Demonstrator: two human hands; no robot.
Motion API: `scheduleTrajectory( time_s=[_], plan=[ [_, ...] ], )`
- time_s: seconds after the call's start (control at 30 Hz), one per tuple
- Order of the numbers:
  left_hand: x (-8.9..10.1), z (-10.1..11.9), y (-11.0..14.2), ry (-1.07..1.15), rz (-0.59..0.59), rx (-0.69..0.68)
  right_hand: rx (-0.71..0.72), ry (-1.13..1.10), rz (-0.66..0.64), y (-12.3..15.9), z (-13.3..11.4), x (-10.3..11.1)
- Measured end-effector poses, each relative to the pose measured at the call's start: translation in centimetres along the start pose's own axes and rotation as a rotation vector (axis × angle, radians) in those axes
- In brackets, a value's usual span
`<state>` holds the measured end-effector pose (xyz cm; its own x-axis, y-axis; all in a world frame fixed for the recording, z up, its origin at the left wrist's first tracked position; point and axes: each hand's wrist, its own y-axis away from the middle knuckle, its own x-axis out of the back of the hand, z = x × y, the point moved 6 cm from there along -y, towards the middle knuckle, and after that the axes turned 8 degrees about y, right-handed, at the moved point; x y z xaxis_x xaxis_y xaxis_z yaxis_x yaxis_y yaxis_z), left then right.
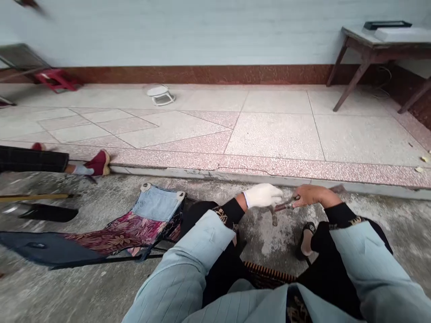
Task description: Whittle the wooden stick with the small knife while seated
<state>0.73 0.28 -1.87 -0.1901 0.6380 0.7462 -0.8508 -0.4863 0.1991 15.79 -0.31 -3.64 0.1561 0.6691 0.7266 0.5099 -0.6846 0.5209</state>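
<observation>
My left hand [264, 195], in a white knitted glove, is closed with its fingers bent down over the floor between my knees. My right hand [311, 196] is bare and closed around a slim tool [284, 206] with a dull reddish part and metal parts. A rounded brownish end [274, 219] hangs below the gloved fingers; I cannot tell whether it belongs to the same tool. Past my right wrist sticks out a flat grey-brown piece [338, 189], blurred. What lies inside the gloved fingers is hidden.
A folding lounger [148, 229] with denim and floral cloth stands at my left. Beyond it are a black shovel-like blade [49, 212] and another person's red shoe [100, 163]. A raised tiled step [269, 134] runs ahead, with a white stool [160, 93] and a wooden table [367, 45].
</observation>
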Motion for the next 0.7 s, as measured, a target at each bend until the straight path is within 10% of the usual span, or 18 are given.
scheduleTrajectory(
  time_s=[0.07,0.17,0.37,0.7],
  plan=[
    [0.4,-0.1,0.1,0.191,-0.015,0.012,0.214,-0.154,-0.218,1.3,-1.6,-0.8],
    [1.5,-0.8,-0.1,0.4,0.074,0.044,0.302,-0.427,-0.009,2.4,-1.7,1.9],
    [1.6,-0.5,-0.7,0.343,0.16,0.049,0.163,-0.808,0.366,2.8,0.2,5.0],
    [0.1,-0.3,-0.9,0.03,0.063,0.024,0.037,-0.78,0.425,1.4,1.0,4.5]
  ],
)
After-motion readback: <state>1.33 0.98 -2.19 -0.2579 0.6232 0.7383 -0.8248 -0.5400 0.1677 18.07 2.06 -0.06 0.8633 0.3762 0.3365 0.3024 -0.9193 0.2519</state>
